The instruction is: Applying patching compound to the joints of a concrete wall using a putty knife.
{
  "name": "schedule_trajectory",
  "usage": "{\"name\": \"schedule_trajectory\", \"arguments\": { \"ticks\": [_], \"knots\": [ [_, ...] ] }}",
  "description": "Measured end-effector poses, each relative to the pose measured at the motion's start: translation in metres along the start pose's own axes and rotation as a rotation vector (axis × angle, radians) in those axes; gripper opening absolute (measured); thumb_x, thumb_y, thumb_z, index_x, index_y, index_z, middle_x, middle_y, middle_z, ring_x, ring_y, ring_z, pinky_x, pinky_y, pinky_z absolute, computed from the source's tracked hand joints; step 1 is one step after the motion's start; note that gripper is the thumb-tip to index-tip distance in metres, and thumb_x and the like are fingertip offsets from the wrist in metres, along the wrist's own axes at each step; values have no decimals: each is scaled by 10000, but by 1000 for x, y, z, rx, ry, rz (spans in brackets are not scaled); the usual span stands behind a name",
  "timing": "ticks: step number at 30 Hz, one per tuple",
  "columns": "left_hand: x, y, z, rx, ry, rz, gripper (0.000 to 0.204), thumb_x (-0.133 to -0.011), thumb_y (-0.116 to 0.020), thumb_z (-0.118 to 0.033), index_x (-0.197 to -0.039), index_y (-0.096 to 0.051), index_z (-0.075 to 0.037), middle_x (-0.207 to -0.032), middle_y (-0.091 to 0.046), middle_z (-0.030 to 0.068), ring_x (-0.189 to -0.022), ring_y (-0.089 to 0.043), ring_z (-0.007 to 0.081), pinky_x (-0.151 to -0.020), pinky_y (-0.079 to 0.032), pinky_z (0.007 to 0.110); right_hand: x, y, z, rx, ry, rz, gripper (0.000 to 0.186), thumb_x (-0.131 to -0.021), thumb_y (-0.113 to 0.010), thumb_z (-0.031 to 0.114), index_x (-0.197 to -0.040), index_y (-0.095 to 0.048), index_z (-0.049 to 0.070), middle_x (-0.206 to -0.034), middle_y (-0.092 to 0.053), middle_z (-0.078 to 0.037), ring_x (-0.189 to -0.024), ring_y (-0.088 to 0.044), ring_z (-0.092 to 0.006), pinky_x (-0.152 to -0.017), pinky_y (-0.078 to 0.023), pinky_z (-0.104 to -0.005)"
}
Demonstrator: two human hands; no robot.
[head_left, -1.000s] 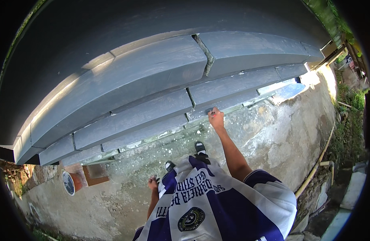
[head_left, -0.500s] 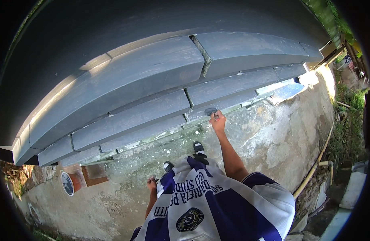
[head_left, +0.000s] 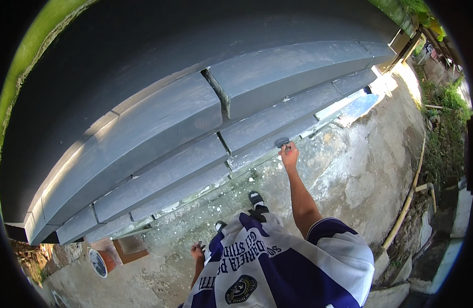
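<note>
My right hand (head_left: 289, 155) reaches forward at the end of a stretched arm. Its fingers are closed round a small dark grey tool (head_left: 281, 142) with a rounded, flat outline; its exact kind is too small to make out. The tool is against the lowest grey step (head_left: 262, 152), close to its lower edge. Low beside my shirt, my left hand (head_left: 197, 251) hangs away from the steps. Its fingers look loosely apart, and I see nothing in them.
Grey slabs with dark gaps (head_left: 216, 92) form long steps ahead. A bucket (head_left: 98, 263) stands at left beside a brown tile-like piece (head_left: 131, 250). White-spotted concrete (head_left: 205, 205) lies around my sandals (head_left: 256, 198). A pale pipe (head_left: 406, 213) and plants edge the right side.
My right hand and the tool have shifted to the right along the lowest step. My left hand stays low at my side. The whole view has turned and shifted slightly.
</note>
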State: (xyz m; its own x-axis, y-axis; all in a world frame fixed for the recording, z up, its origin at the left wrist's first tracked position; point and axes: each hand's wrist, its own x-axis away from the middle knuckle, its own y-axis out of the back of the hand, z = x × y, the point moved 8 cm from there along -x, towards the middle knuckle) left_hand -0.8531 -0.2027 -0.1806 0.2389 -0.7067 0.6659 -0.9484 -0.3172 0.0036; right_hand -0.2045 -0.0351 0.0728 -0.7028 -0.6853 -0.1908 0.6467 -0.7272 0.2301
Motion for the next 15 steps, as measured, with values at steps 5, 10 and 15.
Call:
{"name": "schedule_trajectory", "arguments": {
  "ticks": [5, 10, 15],
  "knots": [
    [-6, -10, -6, -73, -32, 41, 121, -852, -517, -176, -957, -543, -123, -937, -645, 15, -679, -625, 174, -472, -398, 272, -2, -14, -14, -275, -71, 255, 153, -818, -538, -7, -694, -451, 14, -599, -570, -87, -516, -613, -167, -441, -493, -271],
    [-19, -33, -4, -54, -130, 165, 86, -835, -544, -94, -904, -546, -44, -912, -632, 88, -753, -614, 191, -598, -505, 322, -14, 18, -27, -236, 9, -213, 132, -818, -552, -6, -718, -467, -3, -628, -557, -77, -510, -602, -160, -458, -502, -264],
    [-52, -19, 36, -84, -114, 152, 101, -806, -556, -56, -891, -565, -3, -896, -617, 91, -816, -585, 184, -683, -517, 325, -48, -5, -40, -409, -158, 63, 108, -824, -537, -10, -745, -464, -2, -628, -557, -80, -518, -606, -163, -466, -506, -268]
  ]
}}
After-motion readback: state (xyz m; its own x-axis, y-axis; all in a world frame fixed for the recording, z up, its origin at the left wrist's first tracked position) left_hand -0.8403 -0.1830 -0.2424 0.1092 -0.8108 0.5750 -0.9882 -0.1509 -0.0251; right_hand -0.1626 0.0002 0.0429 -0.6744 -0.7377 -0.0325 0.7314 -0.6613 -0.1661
